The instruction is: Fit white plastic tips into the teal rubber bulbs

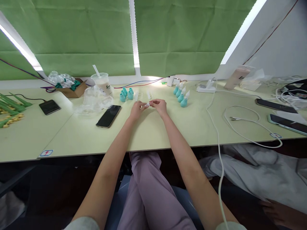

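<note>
Arms (pixel 109 167) cross the table edge (pixel 149 149) (tabletop (pixel 150 132) room between); fingers (pixel 154 102) pinch a white piece (pixel 147 104).

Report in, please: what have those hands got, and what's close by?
Left hand and right hand: both on one small whitish piece. Open teal bulbs left, white-tipped teal bulbs right. Dark phone left of both hands.

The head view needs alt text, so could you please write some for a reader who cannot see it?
A person's left hand and right hand hold a small white piece over a pale table. White-tipped teal bulbs stand to the right; teal bulbs without tips stand to the left, near a black phone.
</note>
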Motion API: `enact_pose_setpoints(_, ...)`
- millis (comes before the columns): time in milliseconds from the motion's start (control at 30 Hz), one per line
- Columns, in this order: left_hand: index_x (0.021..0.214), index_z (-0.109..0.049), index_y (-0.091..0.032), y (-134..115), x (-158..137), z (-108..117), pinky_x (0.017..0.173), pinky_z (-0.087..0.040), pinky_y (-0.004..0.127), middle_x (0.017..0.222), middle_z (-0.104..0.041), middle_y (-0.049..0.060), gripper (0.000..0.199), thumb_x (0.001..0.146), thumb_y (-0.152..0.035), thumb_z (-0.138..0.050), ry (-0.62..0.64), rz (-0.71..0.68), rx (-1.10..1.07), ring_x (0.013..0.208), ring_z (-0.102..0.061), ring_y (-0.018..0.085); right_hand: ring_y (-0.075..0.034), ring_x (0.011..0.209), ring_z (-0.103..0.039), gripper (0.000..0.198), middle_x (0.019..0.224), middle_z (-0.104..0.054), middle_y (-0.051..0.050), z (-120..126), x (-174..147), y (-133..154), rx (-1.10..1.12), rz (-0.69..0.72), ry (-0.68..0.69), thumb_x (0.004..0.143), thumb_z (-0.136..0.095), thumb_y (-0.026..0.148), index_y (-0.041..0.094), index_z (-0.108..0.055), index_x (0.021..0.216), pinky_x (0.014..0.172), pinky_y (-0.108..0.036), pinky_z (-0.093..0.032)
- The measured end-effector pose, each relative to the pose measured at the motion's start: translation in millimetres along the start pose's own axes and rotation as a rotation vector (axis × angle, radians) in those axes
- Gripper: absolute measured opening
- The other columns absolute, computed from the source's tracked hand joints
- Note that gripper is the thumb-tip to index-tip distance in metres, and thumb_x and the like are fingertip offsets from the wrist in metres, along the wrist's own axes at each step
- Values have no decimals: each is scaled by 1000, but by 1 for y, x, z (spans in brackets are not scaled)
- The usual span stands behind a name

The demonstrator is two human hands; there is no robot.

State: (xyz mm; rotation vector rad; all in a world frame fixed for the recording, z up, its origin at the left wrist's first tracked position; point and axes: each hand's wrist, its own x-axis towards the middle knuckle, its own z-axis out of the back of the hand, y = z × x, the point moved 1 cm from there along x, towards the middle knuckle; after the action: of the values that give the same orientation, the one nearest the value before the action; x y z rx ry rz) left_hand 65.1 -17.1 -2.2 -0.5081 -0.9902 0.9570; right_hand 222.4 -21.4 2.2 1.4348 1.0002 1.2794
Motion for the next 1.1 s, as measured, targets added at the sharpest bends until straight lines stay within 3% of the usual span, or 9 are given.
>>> enact_pose_setpoints(200, 71, -71, -20, -8, -5, 2, 61, -29, 28, 63, -51, 3, 29, 78, -46, -61, 78, -45, 160, 56, -40, 13, -13, 64, -65, 17, 64, -69, 0, 6, 0, -5, 55, -82, 98, 55, -81, 20, 17, -71, 69, 78, -31, -56)
enact_pose_setpoints(500, 78, -72, -19, -8, -12, -3, 60, -29, 27, 78, -56, 5, 20, 83, -32, -57, 126, -108, 351, 60, -47, 14, -14, 66, -65, 23, 65, -69, -2, 15, -2, -9, 88, -154, 239, 50, -85, 20, 15, -71, 67, 82, -33, -56)
enact_pose_setpoints(800, 93, -69, -17, -20, -17, -6, 61, -35, 25, 96, -60, 9, 25, 89, -28, -47, 283, -147, 721, 73, -57, 15, -17, 67, -65, 28, 64, -68, -3, 22, 0, -11, -100, -129, 278, 46, -87, 23, 15, -68, 64, 84, -36, -55)
enact_pose_setpoints(1100, 98, -67, -14, -22, -16, -8, 61, -37, 25, 95, -59, 10, 28, 92, -29, -44, 326, -222, 833, 76, -59, 15, -17, 67, -65, 21, 68, -69, -6, 26, -1, -7, -141, -52, 344, 50, -84, 22, 16, -67, 61, 78, -36, -57)
